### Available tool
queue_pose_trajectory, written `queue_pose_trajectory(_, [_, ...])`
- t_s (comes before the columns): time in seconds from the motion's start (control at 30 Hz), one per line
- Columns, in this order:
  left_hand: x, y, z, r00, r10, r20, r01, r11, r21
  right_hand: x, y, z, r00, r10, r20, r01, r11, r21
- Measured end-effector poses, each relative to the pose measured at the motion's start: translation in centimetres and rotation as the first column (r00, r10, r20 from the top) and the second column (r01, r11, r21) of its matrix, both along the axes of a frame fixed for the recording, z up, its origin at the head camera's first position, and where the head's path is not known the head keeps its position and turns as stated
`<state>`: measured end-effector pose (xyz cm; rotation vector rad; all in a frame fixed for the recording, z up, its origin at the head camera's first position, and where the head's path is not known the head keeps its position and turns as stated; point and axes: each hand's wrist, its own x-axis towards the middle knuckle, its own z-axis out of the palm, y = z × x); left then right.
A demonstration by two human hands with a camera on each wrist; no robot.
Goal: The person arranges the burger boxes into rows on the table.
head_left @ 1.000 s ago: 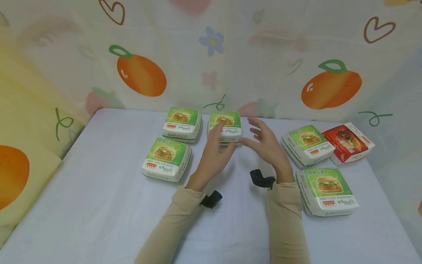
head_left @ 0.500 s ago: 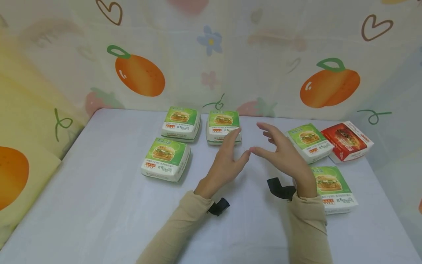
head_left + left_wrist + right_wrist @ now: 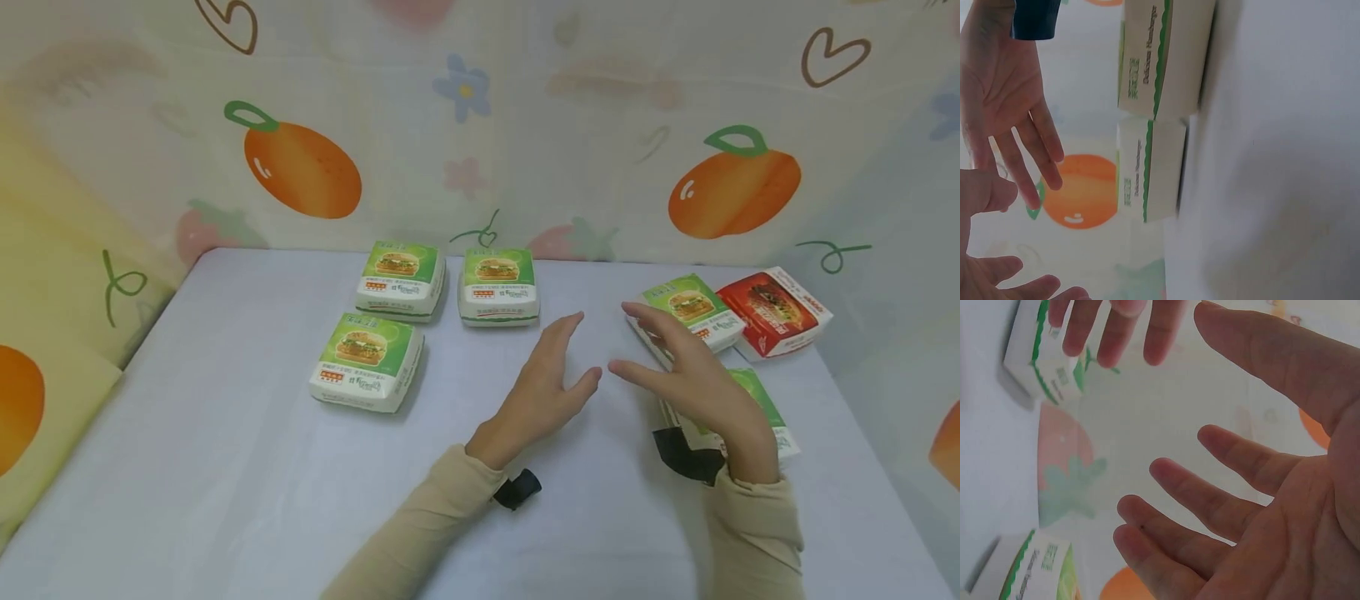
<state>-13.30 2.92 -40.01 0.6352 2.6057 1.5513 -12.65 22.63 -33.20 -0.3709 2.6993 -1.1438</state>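
Note:
Both hands hover above the table with nothing in them, palms turned toward each other. My left hand (image 3: 534, 398) has its fingers extended and thumb apart, right of and nearer than a green-and-white hamburger box (image 3: 498, 287). My right hand (image 3: 697, 379), fingers loosely spread, is over the right-hand boxes. It partly covers one green hamburger box (image 3: 693, 310) and most of a nearer one (image 3: 767, 408). A red-and-white burger box (image 3: 776, 312) lies beside them. In the right wrist view, the right hand's palm (image 3: 1297, 531) and spread fingers show plainly.
Two more green hamburger boxes, a rear one (image 3: 401, 281) and a nearer one (image 3: 367, 362), lie left of centre. A white cloth covers the table (image 3: 247, 467). A fruit-print curtain (image 3: 585, 167) hangs behind the far edge. Each wrist wears a black camera.
Both hands have moved right and toward the near side, away from the back centre hamburger box. The right hand now overlaps the right-hand boxes. The view has shifted slightly; the boxes have kept their arrangement.

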Motion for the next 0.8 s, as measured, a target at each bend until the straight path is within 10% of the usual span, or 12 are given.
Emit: queue_pose_trajectory(0.8, [2.2, 4.7, -1.9, 0.981, -0.188, 0.047, 0.191, 0.978, -0.079, 1.8, 9.7, -1.8, 0.994, -0.079, 0.081, 0.062, 0.979, 0.192])
